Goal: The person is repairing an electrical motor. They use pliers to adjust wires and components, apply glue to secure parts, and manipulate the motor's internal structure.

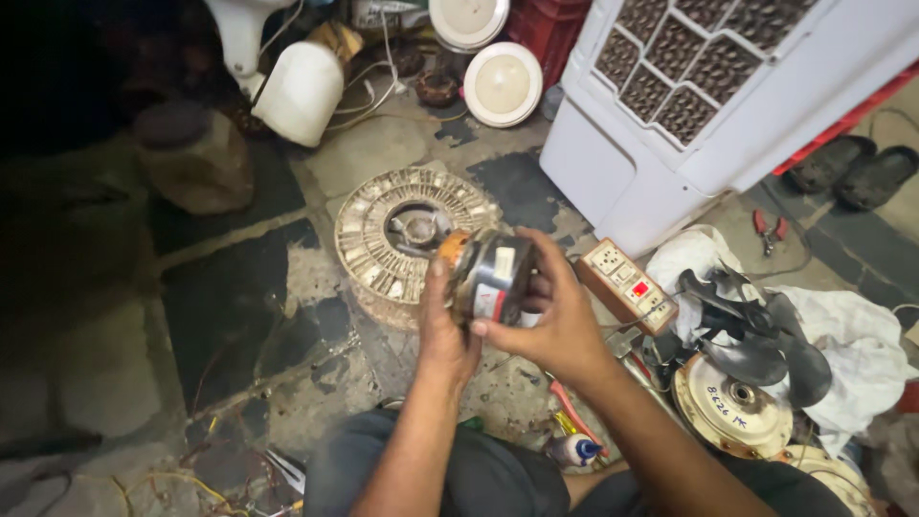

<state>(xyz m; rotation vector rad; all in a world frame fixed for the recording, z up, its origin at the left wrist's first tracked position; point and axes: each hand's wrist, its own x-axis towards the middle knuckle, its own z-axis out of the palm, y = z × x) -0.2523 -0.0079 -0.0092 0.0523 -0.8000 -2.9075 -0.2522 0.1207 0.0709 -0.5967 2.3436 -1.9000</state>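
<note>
Both my hands hold a small round electric motor with a dark metal body, a label and copper-coloured windings at one end. My left hand grips it from below and the left side. Wrapped over its right side is my right hand, fingers on top. The motor is held above the floor, just in front of a round dusty blower wheel lying flat on the stone floor.
A white air cooler body stands at the upper right. An orange switch board, a dark fan blade, a cream motor cover, white cloth, red pliers lie right. Loose wires lie at lower left.
</note>
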